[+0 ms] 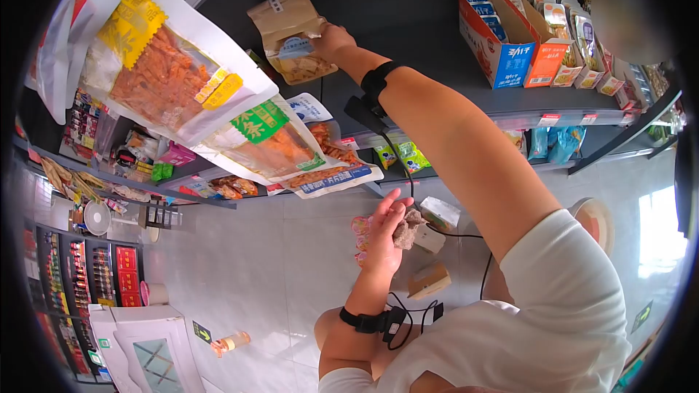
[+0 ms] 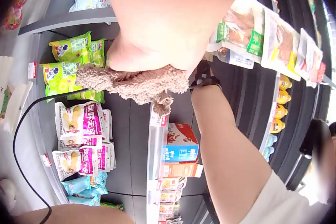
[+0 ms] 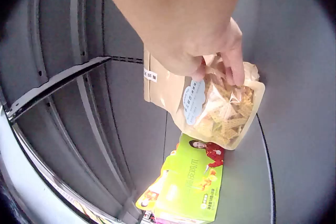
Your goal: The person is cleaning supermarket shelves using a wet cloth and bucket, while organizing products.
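My right hand (image 1: 334, 41) reaches onto the dark shelf and pinches a brown paper snack bag (image 1: 285, 17). In the right wrist view, thumb and fingers grip the clear window of that bag (image 3: 223, 116), where yellowish crisps show through. Beneath the bag in that view is a green box (image 3: 194, 182) with a printed figure. Lower down, in front of the shelving, my left hand (image 1: 381, 239) holds a fluffy brown cloth (image 1: 409, 230). The left wrist view shows the cloth (image 2: 139, 85) bunched under the hand, with most fingers hidden.
Large hanging snack bags (image 1: 167, 65) crowd the left of the shelf. Blue and orange open boxes (image 1: 502, 36) of packets stand at its right. Green bags (image 2: 68, 69) fill a lower shelf. A black cable (image 1: 486, 276) runs near my arms, and a cardboard piece (image 1: 429, 281) lies below.
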